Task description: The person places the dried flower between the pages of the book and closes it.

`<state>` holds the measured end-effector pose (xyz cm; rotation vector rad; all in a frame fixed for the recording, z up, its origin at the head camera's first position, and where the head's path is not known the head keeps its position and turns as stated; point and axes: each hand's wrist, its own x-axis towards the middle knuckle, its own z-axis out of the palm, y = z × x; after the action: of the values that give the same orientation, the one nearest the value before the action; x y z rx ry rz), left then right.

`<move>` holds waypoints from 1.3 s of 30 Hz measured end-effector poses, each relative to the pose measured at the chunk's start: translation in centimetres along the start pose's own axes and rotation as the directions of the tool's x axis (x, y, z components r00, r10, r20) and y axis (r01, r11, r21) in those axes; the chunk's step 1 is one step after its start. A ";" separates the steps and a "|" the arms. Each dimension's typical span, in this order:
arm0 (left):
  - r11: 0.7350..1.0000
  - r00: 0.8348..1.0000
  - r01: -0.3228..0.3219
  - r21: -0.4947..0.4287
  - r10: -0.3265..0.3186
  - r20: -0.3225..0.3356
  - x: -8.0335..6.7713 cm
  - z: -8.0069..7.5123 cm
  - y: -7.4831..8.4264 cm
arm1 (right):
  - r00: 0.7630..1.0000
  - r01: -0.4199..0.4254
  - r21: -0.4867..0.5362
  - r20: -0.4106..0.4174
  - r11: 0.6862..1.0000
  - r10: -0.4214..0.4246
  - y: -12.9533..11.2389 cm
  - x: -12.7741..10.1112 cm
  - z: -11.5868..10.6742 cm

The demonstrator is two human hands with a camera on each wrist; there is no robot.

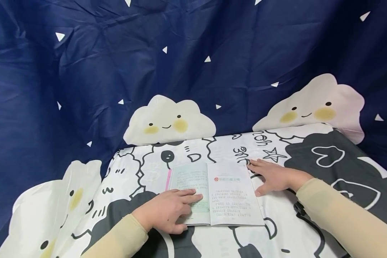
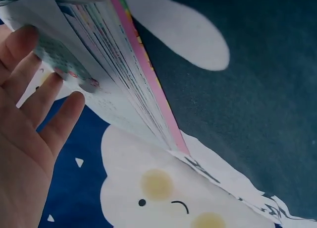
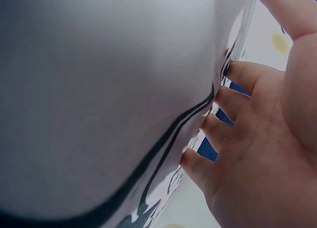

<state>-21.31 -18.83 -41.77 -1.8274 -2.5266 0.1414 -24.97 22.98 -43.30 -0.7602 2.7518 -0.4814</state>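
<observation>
The book (image 1: 219, 200) lies open, near the front of the patterned cloth (image 1: 209, 245), between my hands. Opening is complete: both the left page (image 1: 188, 177) and the right page (image 1: 242, 179) are exposed, the latter carrying a heading. In the left wrist view, a stack of leaves lies between the left page and the pink cover (image 2: 152, 77); I judge that part as turned. The leaves left under the right page cannot be counted.

My left hand (image 1: 169, 209) rests on the lower left page, fingers extended and spread, nothing gripped. My right hand (image 1: 274, 175) is spread wide at the right page's outer edge, holding nothing; no leaf is lifted. I judge the spread as held flat, with no page turn begun.

Behind the cloth: cloud figure (image 1: 169, 123), blue backdrop (image 1: 232, 43).
</observation>
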 end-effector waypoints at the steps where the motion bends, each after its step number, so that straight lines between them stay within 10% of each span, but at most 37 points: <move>1: 1.000 1.000 0.002 -0.009 -0.002 0.003 0.0 0.0 0.0 | 1.000 0.000 -0.004 -0.001 1.000 0.000 0.0 0.0 0.0; 10: 0.976 0.989 0.144 -0.163 -0.146 -0.002 0.4 -0.1 0.5 | 1.000 0.005 -0.027 -0.010 1.000 -0.005 0.0 0.2 -0.1; 17: 0.936 0.941 0.340 -0.091 -0.337 0.040 2.3 0.7 1.4 | 0.999 -0.032 -0.004 0.026 0.999 0.033 0.0 0.3 0.0; 31: 0.867 0.865 0.485 -0.115 -0.456 0.210 2.2 0.8 1.8 | 1.000 -0.013 0.007 0.024 1.000 0.013 -0.4 0.3 0.0; 39: 0.867 0.859 0.490 -0.092 -0.463 0.218 2.4 1.1 1.8 | 0.999 -0.033 0.033 0.016 0.999 0.032 -0.2 0.1 0.0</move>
<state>-20.42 -16.04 -43.14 -1.2034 -3.1106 0.1271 -24.98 22.75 -43.28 -0.7076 2.7299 -0.5107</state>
